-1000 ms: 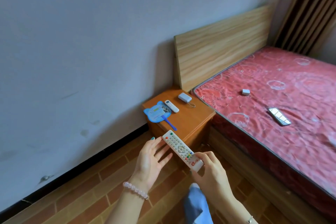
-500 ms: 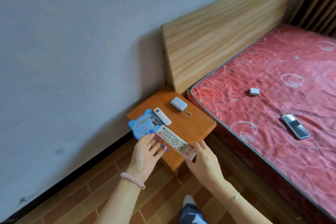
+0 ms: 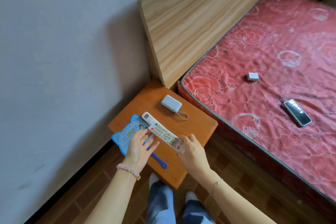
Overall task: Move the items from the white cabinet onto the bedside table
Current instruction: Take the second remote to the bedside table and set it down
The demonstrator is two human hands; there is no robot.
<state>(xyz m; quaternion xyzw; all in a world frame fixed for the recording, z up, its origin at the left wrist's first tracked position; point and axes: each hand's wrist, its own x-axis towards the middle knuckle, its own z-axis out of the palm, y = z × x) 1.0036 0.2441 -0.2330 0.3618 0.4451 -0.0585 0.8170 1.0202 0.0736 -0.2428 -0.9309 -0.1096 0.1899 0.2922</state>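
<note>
A long white remote (image 3: 164, 135) with coloured buttons hovers low over the orange bedside table (image 3: 196, 125). My right hand (image 3: 190, 148) pinches its near end. My left hand (image 3: 140, 144) is spread open beside the remote's far end, fingers over a blue cat-shaped hand fan (image 3: 127, 132). A smaller white remote (image 3: 147, 116) lies on the table, partly covered by the long one. A white power bank (image 3: 171, 103) with a loop cord sits behind them. The white cabinet is out of view.
The red patterned mattress (image 3: 272, 60) lies to the right, carrying a phone (image 3: 297, 112) and a small white box (image 3: 252, 76). A wooden headboard (image 3: 196, 23) rises behind the table, the grey wall at left. My legs stand on the brick-pattern floor just below the table.
I have stepped up to the table and both hands have carried the long remote forward from over the floor to above the tabletop, over the smaller remote and fan.
</note>
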